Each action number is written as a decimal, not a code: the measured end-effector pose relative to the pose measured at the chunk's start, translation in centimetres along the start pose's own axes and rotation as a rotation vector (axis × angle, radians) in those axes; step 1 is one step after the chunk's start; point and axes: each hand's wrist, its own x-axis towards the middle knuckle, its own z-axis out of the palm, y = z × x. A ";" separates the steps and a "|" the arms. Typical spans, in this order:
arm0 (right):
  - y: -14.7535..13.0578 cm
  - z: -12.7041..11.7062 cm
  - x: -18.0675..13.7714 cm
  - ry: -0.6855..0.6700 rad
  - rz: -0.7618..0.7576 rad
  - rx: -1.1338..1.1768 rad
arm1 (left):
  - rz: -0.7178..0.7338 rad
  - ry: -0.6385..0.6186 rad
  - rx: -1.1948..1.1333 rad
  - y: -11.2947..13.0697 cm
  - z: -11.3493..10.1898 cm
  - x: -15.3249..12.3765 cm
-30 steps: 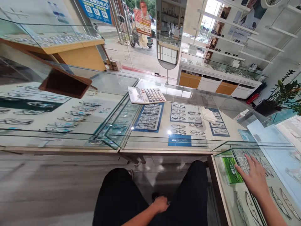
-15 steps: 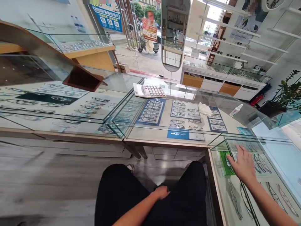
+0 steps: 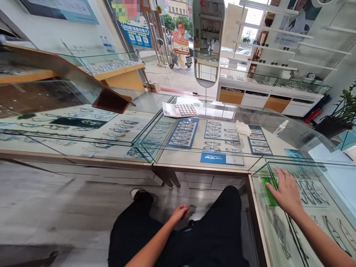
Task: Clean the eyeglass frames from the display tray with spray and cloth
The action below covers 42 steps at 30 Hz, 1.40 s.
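Right hand (image 3: pixel 287 191) splayed on glass display counter (image 3: pixel 265 228); left hand (image 3: pixel 179 212) curled, grip unclear; grey floor (image 3: pixel 79 207) below, tall mirror (image 3: pixel 206 40) beyond.

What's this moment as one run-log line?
left hand: curled, between the knees | right hand: spread, over display case | calculator: on glass counter

Pretty bright in here, daylight coming in from the street (image 3: pixel 161 76) out front. Grey wood-look floor (image 3: pixel 75 207), white wall (image 3: pixel 55 35) on the left, tall rounded mirror (image 3: pixel 207 40), white shelves (image 3: pixel 275 30) above a low white-and-orange cabinet (image 3: pixel 254 101), potted plant (image 3: pixel 332 127) far right.
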 end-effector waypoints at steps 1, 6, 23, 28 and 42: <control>0.1 0.0 0.0 0.001 -0.001 0.000 | -0.005 0.034 -0.106 0.9 -0.6 0.2; -0.1 0.2 -0.3 0.031 -0.008 -0.015 | 0.059 0.122 -0.579 7.9 -3.8 2.3; -3.6 -1.9 -1.4 -0.062 0.056 -0.132 | -0.071 0.270 -0.839 13.8 -3.5 4.2; -3.9 -2.1 -1.2 -0.071 0.074 -0.070 | -0.069 0.299 -0.818 13.5 -3.6 3.4; -3.8 -2.3 -1.4 -0.061 0.118 0.033 | -0.144 0.264 -0.803 7.0 -3.9 -3.4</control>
